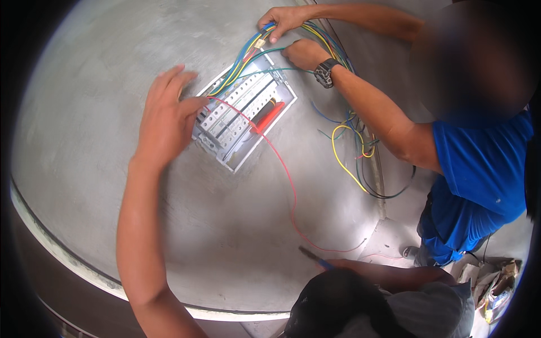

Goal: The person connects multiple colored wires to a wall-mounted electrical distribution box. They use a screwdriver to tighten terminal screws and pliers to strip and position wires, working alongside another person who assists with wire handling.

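Observation:
My left hand (166,115) is raised at the left end of the breaker panel (228,156), which is set in the grey wall. Its fingers are apart and slightly blurred. My thumb reaches to the panel's edge, near a red wire (285,165); whether they touch is hard to tell. That wire runs across the panel and hangs in a curve down the wall. Rows of white breakers (225,127) with screw holes fill the panel, and an orange-red piece (269,117) lies in its lower right side. My right hand is out of view.
A co-worker in a blue shirt (479,163) holds a bundle of coloured wires (246,56) above the panel. Loose wires (355,135) hang at the right. Below, another person in a dark cap (338,304) has blue-handled pliers (315,258). Debris (496,287) lies lower right.

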`<state>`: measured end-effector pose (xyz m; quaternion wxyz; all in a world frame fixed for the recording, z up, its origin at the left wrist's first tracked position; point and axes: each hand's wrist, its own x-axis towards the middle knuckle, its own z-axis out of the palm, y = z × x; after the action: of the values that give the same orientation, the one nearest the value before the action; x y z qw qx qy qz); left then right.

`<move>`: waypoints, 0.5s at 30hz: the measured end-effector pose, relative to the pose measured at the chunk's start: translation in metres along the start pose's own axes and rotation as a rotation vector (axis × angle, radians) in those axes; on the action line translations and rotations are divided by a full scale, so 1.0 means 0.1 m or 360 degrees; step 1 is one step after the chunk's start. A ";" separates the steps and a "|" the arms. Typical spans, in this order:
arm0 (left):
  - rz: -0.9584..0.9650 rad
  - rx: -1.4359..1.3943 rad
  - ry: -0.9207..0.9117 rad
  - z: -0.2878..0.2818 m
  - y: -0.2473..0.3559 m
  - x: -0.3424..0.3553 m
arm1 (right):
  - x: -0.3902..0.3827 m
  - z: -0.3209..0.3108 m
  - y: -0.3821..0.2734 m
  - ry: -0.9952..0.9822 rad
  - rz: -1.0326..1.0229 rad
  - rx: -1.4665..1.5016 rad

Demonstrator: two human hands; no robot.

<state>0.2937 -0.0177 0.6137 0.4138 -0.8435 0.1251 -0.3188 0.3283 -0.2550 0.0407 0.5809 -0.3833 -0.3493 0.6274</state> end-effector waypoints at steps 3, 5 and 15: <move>0.0077 0.0004 -0.0191 0.23 -0.22 0.31 | 0.00 -0.15 -0.25 -0.0058 -0.0046 -0.0139; 0.0176 -0.0018 -0.0322 0.37 -0.27 0.46 | -0.02 -0.21 -0.49 -0.0109 -0.0124 -0.0300; 0.0233 -0.0053 -0.0496 0.62 -0.31 0.59 | 0.04 -0.54 -2.06 -0.0258 -0.0241 -0.1079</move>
<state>0.3769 0.0114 0.6353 0.4364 -0.8780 0.1259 -0.1511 0.4714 -0.2348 0.1974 0.4360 -0.4762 -0.6100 0.4594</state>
